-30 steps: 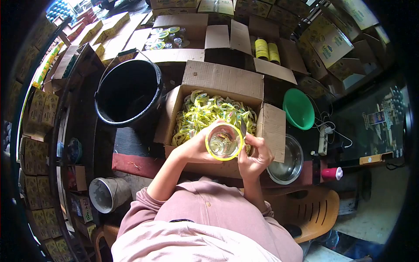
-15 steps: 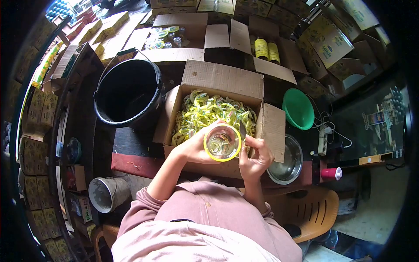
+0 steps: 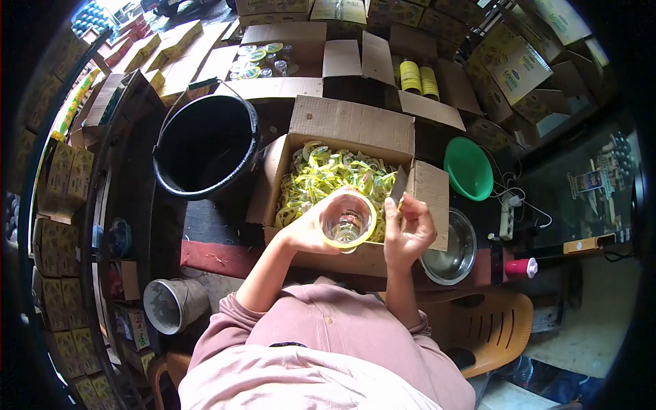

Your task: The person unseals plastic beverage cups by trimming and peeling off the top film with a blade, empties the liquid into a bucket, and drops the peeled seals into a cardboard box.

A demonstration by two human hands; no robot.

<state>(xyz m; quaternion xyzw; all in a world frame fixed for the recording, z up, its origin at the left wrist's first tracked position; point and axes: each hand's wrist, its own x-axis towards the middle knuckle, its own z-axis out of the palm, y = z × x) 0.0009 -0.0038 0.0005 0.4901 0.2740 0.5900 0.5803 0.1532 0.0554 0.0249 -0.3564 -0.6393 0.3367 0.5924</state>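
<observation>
A clear plastic cup (image 3: 350,224) with a yellow rim is held in my left hand (image 3: 305,231), its mouth tilted up toward me. My right hand (image 3: 411,234) pinches a knife (image 3: 399,184), blade pointing up, just right of the cup and apart from it. Below both hands stands an open cardboard box (image 3: 352,117), filled with a heap of yellow and clear plastic scraps (image 3: 335,171). The inside of the cup looks empty, with its ridged bottom showing.
A black bucket (image 3: 158,158) stands left of the box. At the right are a green bowl (image 3: 469,169), a metal bowl (image 3: 454,256) and a power strip (image 3: 506,217). Further back, one carton holds several cups (image 3: 256,61), another yellow-wrapped cylinders (image 3: 411,76). A grey pail (image 3: 175,305) sits lower left.
My right hand has moved the knife right and up, away from the cup's rim. The cup has tilted slightly in my left hand. The whole view has shifted a little.
</observation>
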